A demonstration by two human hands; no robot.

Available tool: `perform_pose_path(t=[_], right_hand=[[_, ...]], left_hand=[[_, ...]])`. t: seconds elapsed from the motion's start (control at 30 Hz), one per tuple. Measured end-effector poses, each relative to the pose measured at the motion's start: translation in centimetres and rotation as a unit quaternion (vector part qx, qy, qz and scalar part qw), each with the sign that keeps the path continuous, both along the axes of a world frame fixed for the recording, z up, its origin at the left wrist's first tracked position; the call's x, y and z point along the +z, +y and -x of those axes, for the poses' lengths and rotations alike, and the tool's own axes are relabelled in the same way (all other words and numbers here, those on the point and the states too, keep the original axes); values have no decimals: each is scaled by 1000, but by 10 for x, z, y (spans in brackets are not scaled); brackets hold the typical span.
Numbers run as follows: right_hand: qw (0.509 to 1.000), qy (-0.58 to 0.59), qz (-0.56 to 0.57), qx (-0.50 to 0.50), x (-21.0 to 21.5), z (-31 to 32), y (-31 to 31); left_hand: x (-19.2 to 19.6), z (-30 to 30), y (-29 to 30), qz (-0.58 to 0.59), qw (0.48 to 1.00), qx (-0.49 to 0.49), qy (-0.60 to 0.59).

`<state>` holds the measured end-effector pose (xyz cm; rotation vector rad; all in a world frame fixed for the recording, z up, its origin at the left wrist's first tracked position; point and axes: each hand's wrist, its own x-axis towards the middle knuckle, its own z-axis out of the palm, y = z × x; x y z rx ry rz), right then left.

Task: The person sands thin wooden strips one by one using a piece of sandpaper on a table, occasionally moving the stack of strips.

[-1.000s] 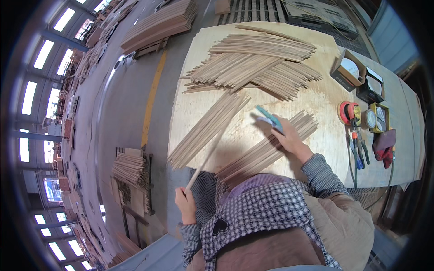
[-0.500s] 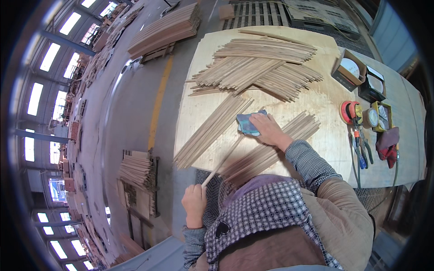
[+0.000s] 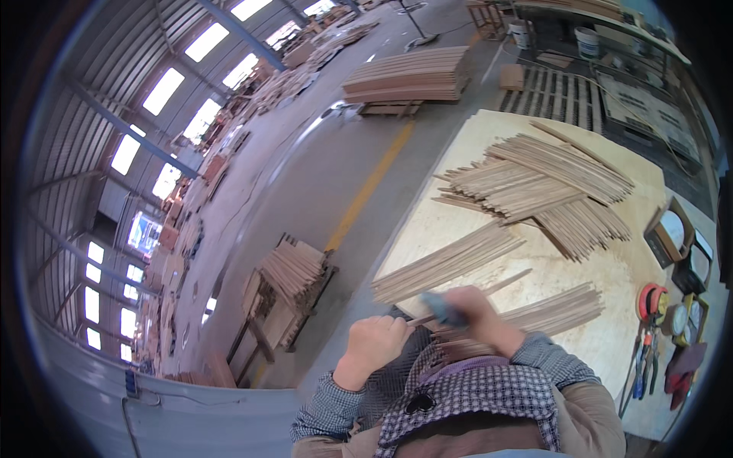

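We are looking at a thin wooden strip [image 3: 489,288], and it is lying at a slant over the near edge of the tabletop [image 3: 603,359], its far end pointing out toward the middle of the board and its near end running in under both hands. The left hand [image 3: 374,343] is clenching into a fist around the strip's near end, fingers [image 3: 385,330] curling over it, just off the tabletop's edge. The right hand [image 3: 477,309] is sitting right beside it, a little farther along the strip, its fingers wrapping a small blue-grey block [image 3: 443,309] and pressing it against the wood; the block is blurring, so we cannot tell its exact shape. The two hands are nearly touching.

Just beyond the hands, one bundle of strips [image 3: 447,262] is lying to the left and another bundle [image 3: 550,313] is lying to the right, just beside the right wrist. Farther back a big crossed heap of strips [image 3: 542,187] is covering the far part of the tabletop. At the right edge, well apart from the hands, a red tape measure [image 3: 651,301] and some pliers [image 3: 645,366] are resting. Down on the floor to the left, a rack of stacked wood [image 3: 290,271] is standing.
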<state>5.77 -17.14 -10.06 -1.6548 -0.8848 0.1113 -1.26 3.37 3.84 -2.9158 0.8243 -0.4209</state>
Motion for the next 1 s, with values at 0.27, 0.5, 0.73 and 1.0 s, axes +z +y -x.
perform_pose_path(t=[0.27,0.5,0.73,1.0], right_hand=[[939,-93,199,-265,-76,-23,-80],[957,23,212,-196,-71,-1,-59],[934,-21,219,-281,-120,-17,-112],[962,-140,86,-216,-23,21,-16]], left_hand=[[-12,-2,15,36,997,65,27],[-7,-4,13,5,985,119,129],[-23,-4,28,48,999,-1,25],[-12,-11,13,61,997,-40,5]])
